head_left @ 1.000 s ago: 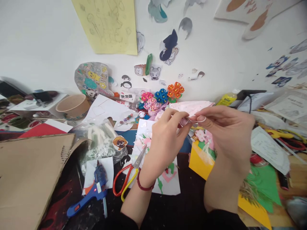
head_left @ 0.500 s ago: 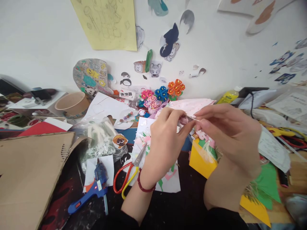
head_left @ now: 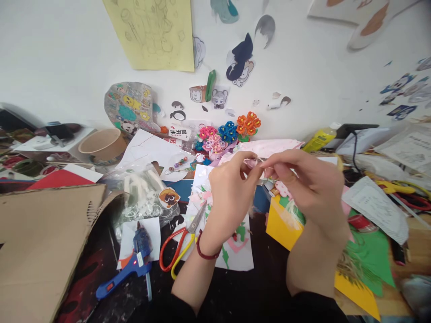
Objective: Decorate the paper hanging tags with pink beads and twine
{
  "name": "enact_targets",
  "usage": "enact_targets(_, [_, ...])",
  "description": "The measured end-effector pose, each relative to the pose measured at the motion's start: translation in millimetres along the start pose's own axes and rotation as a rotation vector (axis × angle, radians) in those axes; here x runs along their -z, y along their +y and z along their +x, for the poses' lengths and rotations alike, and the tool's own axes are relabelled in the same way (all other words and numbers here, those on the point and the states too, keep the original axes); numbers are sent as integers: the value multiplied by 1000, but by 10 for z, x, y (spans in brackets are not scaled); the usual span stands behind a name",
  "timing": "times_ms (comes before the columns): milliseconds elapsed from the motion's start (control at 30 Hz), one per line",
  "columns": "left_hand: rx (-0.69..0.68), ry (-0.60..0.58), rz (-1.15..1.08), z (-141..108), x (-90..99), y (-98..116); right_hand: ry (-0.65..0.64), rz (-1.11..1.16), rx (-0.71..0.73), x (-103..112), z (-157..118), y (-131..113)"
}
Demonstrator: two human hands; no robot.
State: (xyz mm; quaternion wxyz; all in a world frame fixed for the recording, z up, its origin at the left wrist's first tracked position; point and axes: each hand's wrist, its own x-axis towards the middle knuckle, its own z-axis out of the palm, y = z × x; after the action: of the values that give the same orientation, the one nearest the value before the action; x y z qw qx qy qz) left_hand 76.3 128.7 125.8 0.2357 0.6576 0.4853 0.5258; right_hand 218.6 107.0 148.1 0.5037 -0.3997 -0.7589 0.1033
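Note:
My left hand (head_left: 230, 188) is raised over the desk with thumb and index finger pinched on a small pale, pinkish thing with a thin thread (head_left: 258, 160). Its exact kind is too small and too covered by fingers to make out. Against those fingertips, my right hand (head_left: 308, 186) pinches at the same thread, its other fingers curled. Below my left wrist lie scissors (head_left: 173, 251) with one red and one yellow handle. The white sheet under them (head_left: 244, 258) carries green and pink scraps. Yellow paper (head_left: 283, 229) lies below my right hand.
A blue glue gun (head_left: 126, 276) with a lit red light rests on the left. Cardboard (head_left: 40, 251) covers the left edge. Behind are crafted flowers (head_left: 215, 134), a bag of white pieces (head_left: 141, 188) and a tape roll (head_left: 103, 146). A yellow bottle (head_left: 319, 137) stands right.
My right hand has moved left, bringing its fingertips against those of my left hand. The thread stretched between them before is now mostly gathered at the fingers.

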Motion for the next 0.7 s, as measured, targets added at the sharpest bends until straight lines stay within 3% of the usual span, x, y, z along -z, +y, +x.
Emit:
enact_targets(200, [134,-18,-348,103,-90,-165,-56,-68,-2,-48,29,102])
enact_targets(433, [204,-3,-472,145,-144,-260,-171,-110,39,-116,44,71])
enact_targets(700, [264,-205,-701,215,-11,-337,-129,-135,77,-136,39,71])
